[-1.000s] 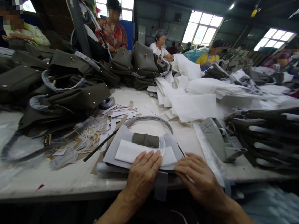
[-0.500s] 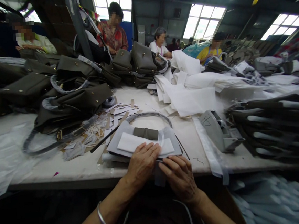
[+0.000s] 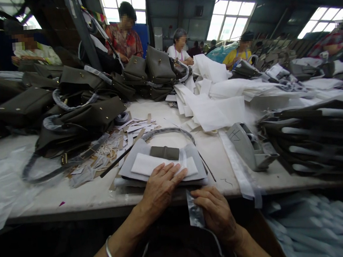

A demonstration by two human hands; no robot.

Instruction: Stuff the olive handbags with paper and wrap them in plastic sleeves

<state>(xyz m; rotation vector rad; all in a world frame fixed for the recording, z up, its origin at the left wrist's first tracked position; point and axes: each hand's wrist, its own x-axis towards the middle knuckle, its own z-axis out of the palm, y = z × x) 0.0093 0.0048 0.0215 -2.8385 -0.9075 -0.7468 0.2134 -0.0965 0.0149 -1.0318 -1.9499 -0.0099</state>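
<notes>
My left hand (image 3: 161, 186) lies flat, fingers stretched out, on a folded white sheet (image 3: 144, 166). That sheet rests on grey-white paper over a dark handbag (image 3: 206, 178) lying at the table's front edge. A dark olive strap piece (image 3: 165, 152) shows just behind the sheet, and a wrapped handle (image 3: 171, 131) arches beyond it. Below the table edge, my right hand (image 3: 215, 210) is closed, pinching a small clear plastic bag (image 3: 195, 213) between thumb and fingers. What lies inside the plastic, if anything, is unclear.
Olive handbags (image 3: 82, 123) are heaped at the left, with paper strips (image 3: 138, 127) beside them. White sheets (image 3: 217, 105) spread across the back. A grey tape dispenser (image 3: 250, 148) and stacked bag pieces (image 3: 306, 141) stand at right. Several people work across the table.
My right hand has drawn back from the handbag's front edge, down and to the right, bringing the plastic bag into plain view. My left hand stays flat on the white sheet.
</notes>
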